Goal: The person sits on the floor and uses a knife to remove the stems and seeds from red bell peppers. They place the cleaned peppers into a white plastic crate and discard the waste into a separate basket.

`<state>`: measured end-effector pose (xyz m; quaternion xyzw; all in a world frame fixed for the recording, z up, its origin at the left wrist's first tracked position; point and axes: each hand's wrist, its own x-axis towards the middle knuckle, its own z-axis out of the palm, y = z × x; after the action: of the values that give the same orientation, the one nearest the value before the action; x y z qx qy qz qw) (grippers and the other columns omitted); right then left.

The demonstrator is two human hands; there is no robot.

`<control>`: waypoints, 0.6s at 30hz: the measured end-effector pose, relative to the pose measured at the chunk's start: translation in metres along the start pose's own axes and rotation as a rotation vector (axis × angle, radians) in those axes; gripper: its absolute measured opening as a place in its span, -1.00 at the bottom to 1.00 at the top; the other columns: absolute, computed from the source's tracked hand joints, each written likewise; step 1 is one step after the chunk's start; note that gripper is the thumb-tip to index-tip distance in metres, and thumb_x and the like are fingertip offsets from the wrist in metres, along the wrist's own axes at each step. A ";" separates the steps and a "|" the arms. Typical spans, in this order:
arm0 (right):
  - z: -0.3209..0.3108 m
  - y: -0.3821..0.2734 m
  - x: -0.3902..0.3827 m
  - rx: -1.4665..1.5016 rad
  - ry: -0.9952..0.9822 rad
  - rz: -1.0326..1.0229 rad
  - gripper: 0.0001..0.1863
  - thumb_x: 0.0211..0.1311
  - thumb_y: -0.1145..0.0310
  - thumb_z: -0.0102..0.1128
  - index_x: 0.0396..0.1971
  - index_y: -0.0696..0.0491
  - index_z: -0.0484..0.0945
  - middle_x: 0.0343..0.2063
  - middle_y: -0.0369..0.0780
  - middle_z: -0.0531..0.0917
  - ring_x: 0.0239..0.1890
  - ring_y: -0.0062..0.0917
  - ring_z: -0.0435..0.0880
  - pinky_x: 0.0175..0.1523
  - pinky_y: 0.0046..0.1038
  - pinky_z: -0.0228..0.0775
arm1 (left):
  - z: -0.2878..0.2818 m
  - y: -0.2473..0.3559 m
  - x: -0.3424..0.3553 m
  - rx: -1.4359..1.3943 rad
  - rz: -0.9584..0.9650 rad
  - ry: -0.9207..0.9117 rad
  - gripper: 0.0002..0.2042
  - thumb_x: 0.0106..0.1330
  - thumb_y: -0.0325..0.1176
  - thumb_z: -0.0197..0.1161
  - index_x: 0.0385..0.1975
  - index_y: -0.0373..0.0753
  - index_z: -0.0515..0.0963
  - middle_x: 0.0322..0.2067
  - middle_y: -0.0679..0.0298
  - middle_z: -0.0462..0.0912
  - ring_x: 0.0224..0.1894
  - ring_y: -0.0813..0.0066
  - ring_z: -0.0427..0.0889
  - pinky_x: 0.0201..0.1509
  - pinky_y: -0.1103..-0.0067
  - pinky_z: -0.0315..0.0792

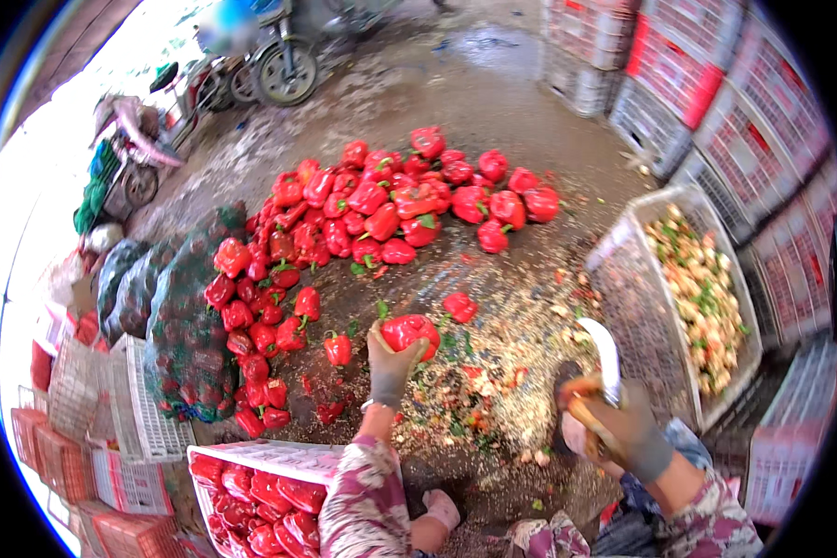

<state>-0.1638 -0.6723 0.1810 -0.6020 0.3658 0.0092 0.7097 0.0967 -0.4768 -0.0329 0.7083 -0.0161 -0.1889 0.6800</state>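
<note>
The left hand (392, 367) grasps a red pepper (409, 332) above the middle of the littered floor (502, 279), beyond the far edge of a white crate (270, 456). The right hand (637, 437) is clenched around a curved knife (607, 358) pointing outward, near the closest corner of a pale mesh bin (632, 307) holding cream-coloured scraps (697, 298).

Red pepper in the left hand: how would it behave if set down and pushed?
The red pepper would probably roll unevenly, given its rounded, lobed shape. Its glossy skin suggests it could slip from the left hand under a loose grip.
</note>
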 end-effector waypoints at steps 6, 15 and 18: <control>0.007 0.016 -0.037 0.216 -0.179 0.091 -0.34 0.35 0.07 0.28 0.34 0.01 0.30 -0.44 -0.33 0.62 -0.76 -0.76 0.34 -0.70 -0.63 0.22 | 0.016 0.136 -0.154 0.368 0.459 -0.403 0.02 -0.14 -0.26 0.63 0.35 -0.33 0.13 0.14 0.10 0.39 0.20 0.29 0.44 0.30 0.39 0.38; 0.019 0.049 -0.045 0.028 -0.462 -0.626 -0.01 0.03 0.18 0.57 0.45 -0.01 0.19 0.00 -0.20 0.64 -0.06 -0.59 0.66 0.02 -0.45 0.56 | 0.037 0.184 -0.285 -0.184 0.262 -0.482 0.13 -0.05 -0.28 0.63 0.48 -0.21 -0.08 0.29 0.15 0.21 0.31 0.33 0.33 0.34 0.38 0.37; 0.017 0.041 -0.061 0.049 -0.494 -0.569 0.01 -0.03 0.19 0.61 0.42 0.06 0.23 0.17 -0.14 0.56 0.22 -0.53 0.49 0.30 -0.39 0.36 | 0.036 0.176 -0.290 -0.221 0.228 -0.398 0.00 -0.05 -0.35 0.62 0.39 -0.18 0.05 0.24 0.17 0.25 0.25 0.35 0.40 0.27 0.39 0.45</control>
<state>-0.2181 -0.6203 0.1791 -0.6420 0.0019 -0.0519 0.7649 -0.1413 -0.4436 0.2089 0.5721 -0.2084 -0.2474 0.7537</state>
